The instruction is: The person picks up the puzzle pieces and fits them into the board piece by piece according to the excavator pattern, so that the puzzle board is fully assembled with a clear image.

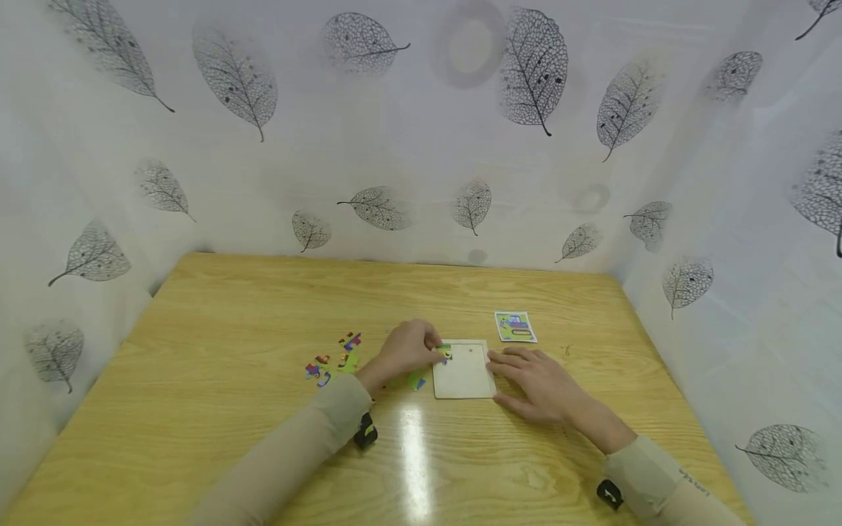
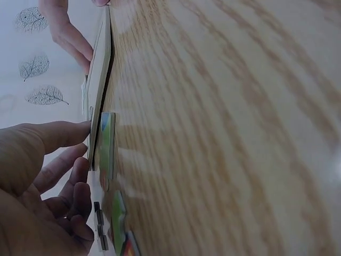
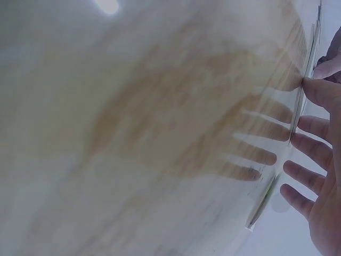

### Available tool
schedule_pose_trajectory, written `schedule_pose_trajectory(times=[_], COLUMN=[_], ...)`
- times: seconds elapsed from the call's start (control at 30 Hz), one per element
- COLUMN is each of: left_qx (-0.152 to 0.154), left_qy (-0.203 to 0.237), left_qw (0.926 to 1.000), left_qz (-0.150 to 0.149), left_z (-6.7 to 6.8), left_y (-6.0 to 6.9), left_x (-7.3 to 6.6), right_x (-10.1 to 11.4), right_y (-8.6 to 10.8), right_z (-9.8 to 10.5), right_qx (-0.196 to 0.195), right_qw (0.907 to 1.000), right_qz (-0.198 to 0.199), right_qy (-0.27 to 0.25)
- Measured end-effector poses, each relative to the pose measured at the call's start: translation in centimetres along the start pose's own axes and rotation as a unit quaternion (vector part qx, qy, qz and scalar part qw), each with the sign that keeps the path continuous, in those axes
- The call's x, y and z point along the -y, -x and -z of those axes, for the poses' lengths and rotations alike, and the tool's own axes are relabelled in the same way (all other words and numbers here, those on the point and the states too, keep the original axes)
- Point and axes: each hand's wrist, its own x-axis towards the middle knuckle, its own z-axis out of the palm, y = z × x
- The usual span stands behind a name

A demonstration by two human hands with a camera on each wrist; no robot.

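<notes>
A square, pale wooden puzzle board (image 1: 463, 378) with a raised rim lies flat on the table. At its upper left corner sits a green, yellow and blue puzzle piece (image 1: 447, 356). My left hand (image 1: 406, 347) pinches this piece between thumb and fingers, partly covering it; the left wrist view shows the thumb (image 2: 66, 134) at the board's edge. My right hand (image 1: 542, 386) lies by the opposite side, fingers spread, with fingertips touching the board's right edge. A green and blue puzzle piece (image 1: 416, 381) lies just left of the board, below my left hand.
Several colourful puzzle pieces (image 1: 349, 361) lie loose left of my left hand, partly behind the forearm. Beyond the board's upper right corner is a small printed picture card (image 1: 516, 327). The wooden table (image 1: 263, 307) meets a leaf-patterned white curtain (image 1: 408, 161) at its back and sides.
</notes>
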Motion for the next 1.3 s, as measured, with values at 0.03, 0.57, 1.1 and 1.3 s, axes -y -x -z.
schedule_pose_trajectory(times=[0.03, 0.57, 1.1, 1.3], left_qx=[0.0, -0.007, -0.072, -0.081], left_qy=[-0.001, 0.012, 0.007, -0.023], left_qw=[1.0, 0.9998, 0.9967, 0.9952], left_qz=[0.001, -0.012, -0.038, -0.05], left_z=[0.0, 0.2, 5.8, 7.1], left_y=[0.0, 0.5, 4.7, 6.7], left_x=[0.0, 0.0, 3.6, 5.0], right_x=[0.0, 0.1, 0.1, 0.2], right_y=[0.0, 0.0, -0.1, -0.2], right_z=[0.0, 0.2, 0.5, 0.6], right_qx=[-0.001, -0.001, 0.002, 0.002], right_qw=[1.0, 1.0, 1.0, 1.0], right_qz=[0.001, 0.003, 0.005, 0.003], right_qy=[-0.001, -0.003, -0.002, -0.008])
